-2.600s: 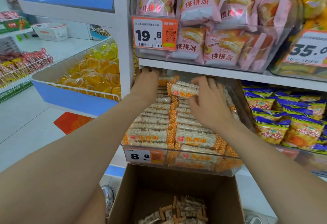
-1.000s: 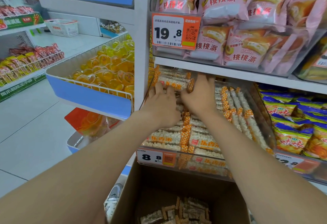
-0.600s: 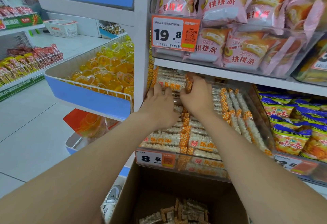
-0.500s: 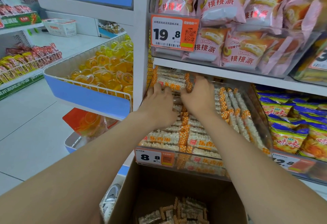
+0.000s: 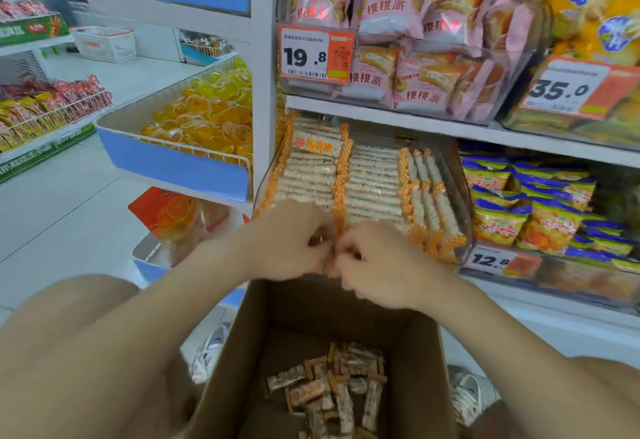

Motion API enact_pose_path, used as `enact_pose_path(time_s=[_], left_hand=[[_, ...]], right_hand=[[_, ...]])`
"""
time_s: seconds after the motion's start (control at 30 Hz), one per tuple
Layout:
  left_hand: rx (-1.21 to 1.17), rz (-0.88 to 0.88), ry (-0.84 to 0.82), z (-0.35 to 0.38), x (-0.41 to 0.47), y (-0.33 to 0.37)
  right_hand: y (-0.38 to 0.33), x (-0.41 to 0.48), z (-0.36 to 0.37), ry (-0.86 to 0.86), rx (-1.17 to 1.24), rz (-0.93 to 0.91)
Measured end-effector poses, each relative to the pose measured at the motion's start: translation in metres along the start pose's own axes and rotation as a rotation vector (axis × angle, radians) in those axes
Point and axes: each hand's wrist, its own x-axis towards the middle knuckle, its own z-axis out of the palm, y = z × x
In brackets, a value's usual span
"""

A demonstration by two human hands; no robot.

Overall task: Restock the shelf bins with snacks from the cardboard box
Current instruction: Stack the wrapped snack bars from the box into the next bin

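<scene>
Head view: the left hand point(image 5: 287, 241) and right hand point(image 5: 374, 265) have come back from the far end of the bin point(image 5: 460, 192) to its near edge. Fingers curl; blur hides any hold. Snack bars point(image 5: 370, 182) fill the bin; more wait in the cardboard box point(image 5: 311, 307) below.

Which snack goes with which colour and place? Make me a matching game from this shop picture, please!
Snacks:
1. pie packs
2. jelly cups
3. rice bars
4. chip bags

Colour and place:
a. blue and yellow, behind the 12.8 tag
b. pink, behind the 19.8 tag
c. yellow, in the wire basket
d. white with orange ends, in neat rows

Pairs: 1-b, 2-c, 3-d, 4-a
</scene>
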Motion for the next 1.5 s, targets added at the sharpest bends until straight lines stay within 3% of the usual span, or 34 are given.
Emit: enact_pose_path(time_s=[0.13, 0.23, 0.33, 0.43, 0.57, 0.83, 0.93, 1.07, 1.23, 1.37, 1.5], left_hand=[[0.044, -0.047, -0.359, 0.079, -0.026, -0.003], [0.007, -0.139, -0.534, 0.142, -0.035, -0.015], [-0.091, -0.25, -0.591, 0.201, -0.04, -0.036], [-0.108, -0.404, -0.539, 0.251, -0.048, -0.064], [-0.114, -0.514, -0.626, 0.307, -0.053, -0.087], [-0.389, -0.496, -0.863, 0.393, -0.056, -0.074], [-0.399, -0.535, -0.856, 0.403, -0.066, -0.075], [-0.398, -0.602, -0.782, 0.401, -0.074, -0.087], [-0.44, -0.772, -0.533, 0.399, -0.079, -0.092], [-0.485, -0.93, -0.351, 0.376, -0.072, -0.095], [-0.525, -0.974, -0.251, 0.349, -0.066, -0.096]], right_hand=[[0.029, -0.02, 0.048, -0.476, -0.2, 0.085], [0.059, -0.032, 0.09, -0.648, -0.286, 0.145], [0.09, -0.036, 0.124, -0.675, -0.218, 0.262], [0.128, -0.037, 0.162, -0.546, -0.087, 0.402], [0.18, -0.042, 0.231, -0.458, 0.052, 0.594], [0.211, -0.04, 0.32, -0.668, 0.125, 0.658], [0.215, -0.048, 0.334, -0.772, 0.183, 0.671], [0.219, -0.053, 0.343, -0.583, 0.266, 0.708], [0.225, -0.048, 0.331, -0.444, 0.332, 0.79], [0.217, -0.045, 0.308, -0.21, 0.559, 0.904], [0.203, -0.042, 0.282, 0.009, 0.529, 0.971]])
